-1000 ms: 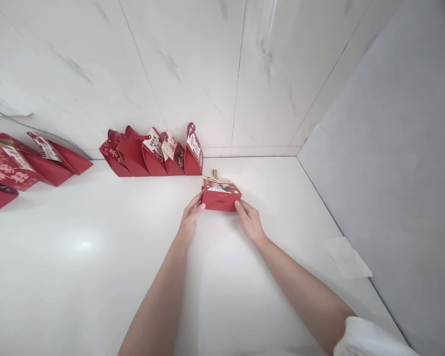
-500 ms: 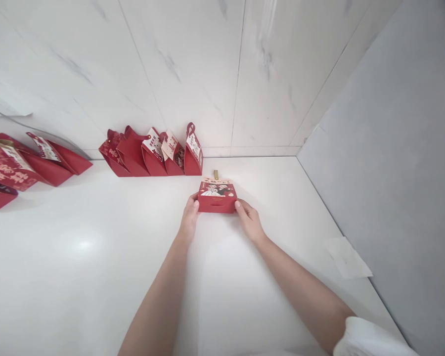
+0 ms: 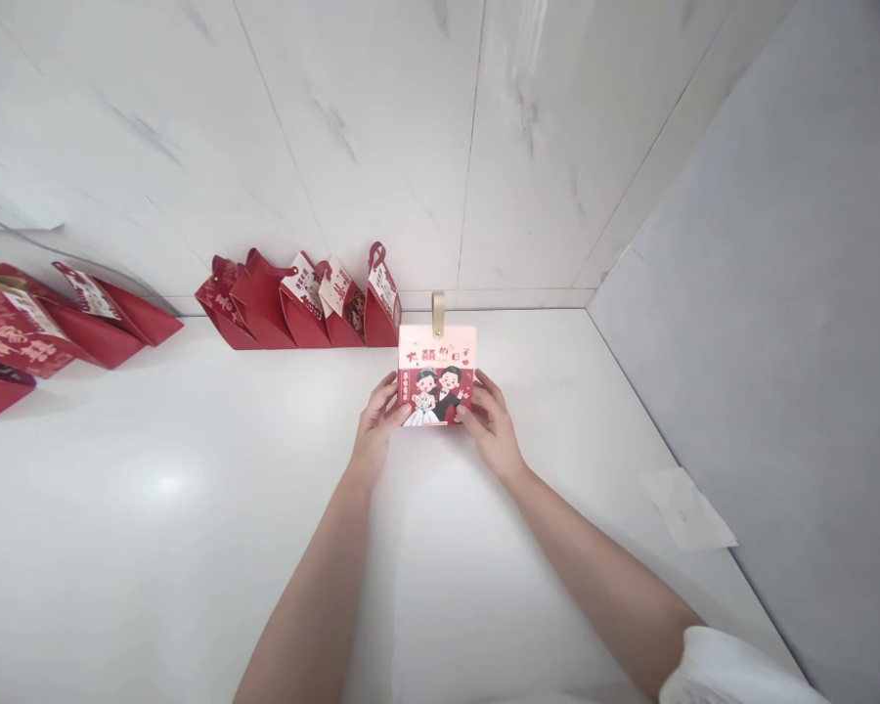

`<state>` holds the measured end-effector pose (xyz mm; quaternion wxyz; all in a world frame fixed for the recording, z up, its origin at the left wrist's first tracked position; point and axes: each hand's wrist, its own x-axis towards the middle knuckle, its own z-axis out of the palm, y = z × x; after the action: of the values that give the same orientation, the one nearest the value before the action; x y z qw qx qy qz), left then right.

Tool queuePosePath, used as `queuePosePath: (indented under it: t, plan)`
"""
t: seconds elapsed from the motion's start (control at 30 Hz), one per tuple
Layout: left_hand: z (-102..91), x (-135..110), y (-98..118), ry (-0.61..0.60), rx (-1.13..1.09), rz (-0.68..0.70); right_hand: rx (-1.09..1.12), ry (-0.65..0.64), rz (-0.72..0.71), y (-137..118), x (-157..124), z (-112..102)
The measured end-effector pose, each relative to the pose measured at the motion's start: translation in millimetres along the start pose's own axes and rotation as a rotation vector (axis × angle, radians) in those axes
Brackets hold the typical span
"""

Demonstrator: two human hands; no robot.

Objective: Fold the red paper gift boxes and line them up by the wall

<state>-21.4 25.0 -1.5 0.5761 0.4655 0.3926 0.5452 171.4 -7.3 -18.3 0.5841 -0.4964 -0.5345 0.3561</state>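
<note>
Between my two hands is a red and pink gift box (image 3: 438, 376) with a printed bride and groom on its front and a gold strap handle (image 3: 438, 315) at the top. It stands upright, its front facing me. My left hand (image 3: 379, 416) grips the box's left side, thumb at the lower front corner. On the opposite side my right hand (image 3: 490, 420) holds it the same way, fingers wrapped behind the edge. The fingertips behind the box are partly hidden.
Several red gift boxes (image 3: 300, 303) stand in a row against the marbled wall, left of the held box. More red boxes (image 3: 59, 313) lean together at the far left. A white paper piece (image 3: 689, 510) lies by the grey panel (image 3: 792, 323) on the right.
The gift box has tipped up from showing its red bottom to standing upright, its printed front now facing me. Both hands have stayed at its sides, thumbs shifted onto the front.
</note>
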Motion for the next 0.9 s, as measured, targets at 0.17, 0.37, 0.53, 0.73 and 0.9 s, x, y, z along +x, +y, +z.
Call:
queuePosePath:
  t: [0.17, 0.37, 0.53, 0.73, 0.9]
  plan:
    - [1.3, 0, 0, -0.057, 0.000, -0.025, 0.034, 0.002, 0.025, 10, 1, 0]
    - [0.5, 1, 1, -0.056, -0.008, -0.020, 0.074, 0.034, 0.057, 5, 0, -2]
    - [3.9, 0, 0, -0.018, -0.044, -0.052, 0.041, 0.002, 0.027, -8, -3, -5]
    - [7.5, 0, -5, -0.002, 0.052, -0.042, 0.081, 0.086, -0.009, -6, -8, 4]
    - [7.7, -2, -12, -0.020, 0.071, -0.020, 0.045, 0.119, 0.036, -5, -8, 5]
